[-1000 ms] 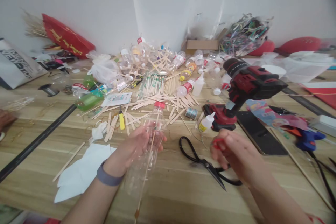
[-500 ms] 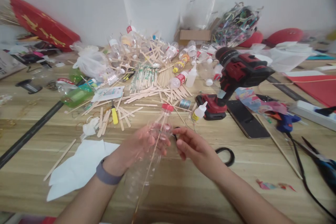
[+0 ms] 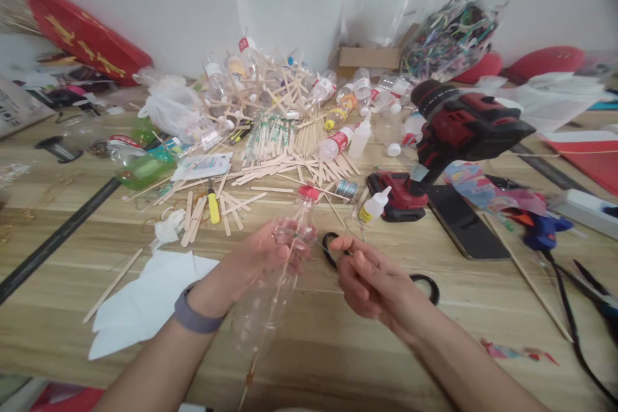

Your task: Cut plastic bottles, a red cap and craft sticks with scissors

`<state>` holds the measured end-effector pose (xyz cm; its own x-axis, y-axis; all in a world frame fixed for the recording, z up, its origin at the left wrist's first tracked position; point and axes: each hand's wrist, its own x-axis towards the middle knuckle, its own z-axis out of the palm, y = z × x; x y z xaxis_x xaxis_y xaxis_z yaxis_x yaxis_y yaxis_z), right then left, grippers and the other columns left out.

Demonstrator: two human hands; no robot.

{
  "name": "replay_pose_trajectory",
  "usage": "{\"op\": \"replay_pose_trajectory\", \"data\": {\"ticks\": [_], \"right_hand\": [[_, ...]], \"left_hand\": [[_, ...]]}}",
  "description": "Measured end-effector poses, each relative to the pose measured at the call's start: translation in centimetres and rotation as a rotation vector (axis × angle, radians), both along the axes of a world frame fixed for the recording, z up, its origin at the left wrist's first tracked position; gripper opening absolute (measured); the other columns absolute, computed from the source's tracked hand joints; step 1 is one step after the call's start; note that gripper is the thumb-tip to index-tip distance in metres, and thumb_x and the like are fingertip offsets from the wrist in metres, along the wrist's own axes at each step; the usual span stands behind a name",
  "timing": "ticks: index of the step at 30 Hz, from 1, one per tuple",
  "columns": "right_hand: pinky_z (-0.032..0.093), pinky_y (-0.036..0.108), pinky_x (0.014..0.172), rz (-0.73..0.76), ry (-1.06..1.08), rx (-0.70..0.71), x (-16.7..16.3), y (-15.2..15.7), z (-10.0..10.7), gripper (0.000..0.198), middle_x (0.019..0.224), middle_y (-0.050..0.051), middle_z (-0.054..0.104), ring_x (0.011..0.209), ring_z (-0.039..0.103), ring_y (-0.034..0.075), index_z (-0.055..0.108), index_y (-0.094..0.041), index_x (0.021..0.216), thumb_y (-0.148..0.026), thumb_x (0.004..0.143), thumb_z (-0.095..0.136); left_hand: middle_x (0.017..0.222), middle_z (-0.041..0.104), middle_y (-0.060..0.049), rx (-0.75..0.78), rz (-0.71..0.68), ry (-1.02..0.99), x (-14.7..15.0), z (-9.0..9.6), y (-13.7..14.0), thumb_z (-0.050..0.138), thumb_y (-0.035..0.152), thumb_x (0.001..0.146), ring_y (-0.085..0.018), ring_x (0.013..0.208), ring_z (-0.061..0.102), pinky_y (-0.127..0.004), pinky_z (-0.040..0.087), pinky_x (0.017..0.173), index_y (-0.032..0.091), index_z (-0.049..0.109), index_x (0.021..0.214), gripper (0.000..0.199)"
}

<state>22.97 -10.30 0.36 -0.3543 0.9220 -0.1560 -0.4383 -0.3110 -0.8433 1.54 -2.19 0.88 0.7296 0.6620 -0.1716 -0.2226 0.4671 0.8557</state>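
My left hand [image 3: 263, 251] is wrapped round the neck of a clear plastic bottle [image 3: 255, 315] with a red cap [image 3: 308, 192]. The bottle tilts, its cap pointing away from me. A thin wooden stick [image 3: 275, 299] runs lengthwise along it and sticks out past the base. To the right of the bottle, my right hand [image 3: 369, 273] is closed in a pinch, thumb against the fingers. A fine thread [image 3: 324, 244] appears to stretch from the bottle's neck to those fingertips. Black loops, like scissor handles [image 3: 425, 288], lie on the table partly behind my right hand.
A red and black cordless drill [image 3: 449, 135] stands at right beside a phone [image 3: 466, 222] and a blue glue gun [image 3: 543, 232]. Glue bottle [image 3: 374, 205], thread spool [image 3: 346, 189] and yellow-handled screwdriver [image 3: 213, 207] lie ahead. Craft sticks [image 3: 270, 170] and bottles pile up behind; white paper [image 3: 149, 302] lies left.
My right hand has moved slightly right, away from the bottle, and its fingers have curled into a pinch. My left hand keeps its hold on the bottle. The view has shifted a little.
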Motion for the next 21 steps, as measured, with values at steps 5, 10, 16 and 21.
{"op": "replay_pose_trajectory", "data": {"ticks": [5,10,16,21], "right_hand": [[0.011,0.022,0.044,-0.135,-0.243,0.016,1.2,0.1,0.2,0.041,0.051,-0.01,0.026,0.045,0.016,0.006,0.065,-0.017,0.085,-0.058,0.081,0.072],[0.01,0.023,0.043,-0.264,-0.228,0.003,2.3,0.3,0.1,0.036,0.048,-0.011,0.023,0.043,0.013,0.005,0.063,-0.018,0.075,-0.052,0.077,0.075],[0.009,0.022,0.042,-0.175,-0.358,0.013,1.8,0.5,0.1,0.045,0.047,-0.01,0.027,0.043,0.016,0.005,0.061,-0.018,0.076,-0.062,0.077,0.071],[0.01,0.023,0.042,-0.239,-0.366,0.023,1.7,0.7,0.3,0.046,0.049,-0.01,0.029,0.044,0.016,0.005,0.061,-0.018,0.079,-0.063,0.076,0.072]], "left_hand": [[0.089,0.073,-0.003,0.013,0.112,0.008,-0.2,0.6,0.2,0.09,0.047,0.063,-0.016,0.07,0.067,-0.028,0.049,0.068,0.021,0.064,0.104,0.056],[0.087,0.072,-0.003,0.043,0.061,-0.023,0.0,1.0,-0.1,0.091,0.046,0.063,-0.016,0.069,0.066,-0.028,0.048,0.067,0.019,0.066,0.105,0.056],[0.09,0.073,-0.005,0.021,0.092,-0.023,-0.2,0.8,0.0,0.091,0.048,0.061,-0.016,0.071,0.066,-0.027,0.048,0.068,0.018,0.067,0.107,0.061],[0.086,0.071,-0.002,0.026,0.087,-0.011,-0.1,0.9,-0.1,0.094,0.046,0.056,-0.015,0.068,0.065,-0.027,0.047,0.068,0.02,0.067,0.103,0.06]]}}
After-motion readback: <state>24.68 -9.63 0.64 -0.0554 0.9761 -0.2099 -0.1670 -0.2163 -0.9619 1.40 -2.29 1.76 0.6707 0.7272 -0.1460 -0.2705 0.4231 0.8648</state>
